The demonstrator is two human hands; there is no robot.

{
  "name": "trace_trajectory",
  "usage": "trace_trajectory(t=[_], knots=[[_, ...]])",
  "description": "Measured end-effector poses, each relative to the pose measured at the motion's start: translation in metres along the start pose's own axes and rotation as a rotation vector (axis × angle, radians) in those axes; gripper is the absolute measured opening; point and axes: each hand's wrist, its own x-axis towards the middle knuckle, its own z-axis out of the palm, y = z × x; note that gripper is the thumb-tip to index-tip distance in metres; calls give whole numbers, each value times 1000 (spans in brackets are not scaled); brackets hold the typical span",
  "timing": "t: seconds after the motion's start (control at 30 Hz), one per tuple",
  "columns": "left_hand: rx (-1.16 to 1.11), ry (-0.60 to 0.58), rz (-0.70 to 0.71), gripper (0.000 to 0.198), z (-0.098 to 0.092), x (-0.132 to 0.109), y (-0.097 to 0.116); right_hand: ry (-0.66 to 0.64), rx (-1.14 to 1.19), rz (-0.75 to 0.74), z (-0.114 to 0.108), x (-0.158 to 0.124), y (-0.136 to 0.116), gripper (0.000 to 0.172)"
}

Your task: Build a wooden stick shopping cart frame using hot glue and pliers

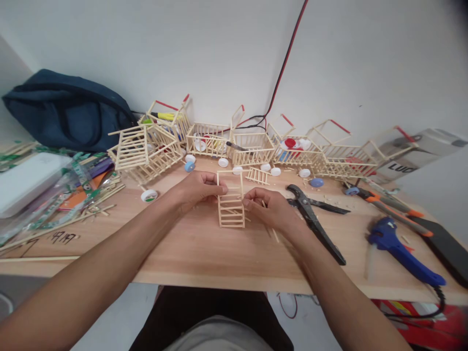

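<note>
Between my two hands a small ladder-like frame of thin wooden sticks (231, 225) stands over the table. My left hand (206, 187) pinches its left side near the upper part. On the right side, the fingertips of my right hand (263, 204) grip the frame's edge at mid height. Several rungs cross the lower half, while the upper part is mostly an open rectangle. Behind my right hand lies a small separate stick panel (258, 176). Close to that hand rest black-handled pliers (314, 222).
Several stick-built miniature carts (252, 148) line the wall, some holding bottle caps. A blue glue gun (402, 251), orange-handled pliers (395, 209) and a black phone-like slab (446, 248) lie right. Left are a navy bag (69, 112), a white box (31, 180) and packets of sticks (82, 178).
</note>
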Motion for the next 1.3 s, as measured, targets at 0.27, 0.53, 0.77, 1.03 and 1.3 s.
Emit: trace_trajectory(t=[0.27,0.53,0.77,1.03,1.3], knots=[[16,13,-9,31,1,0,-3,-45,44,23,0,0,-2,19],[4,1,-6,29,1,1,-5,-61,23,-25,-2,1,3,26],[-82,6,17,25,3,-1,-8,-13,11,-42,-3,1,12,36],[-61,-128,8,22,9,-4,-10,273,-6,-10,-19,3,20,42],[112,-250,3,19,18,-15,-3,100,82,-31,-19,-1,14,51]])
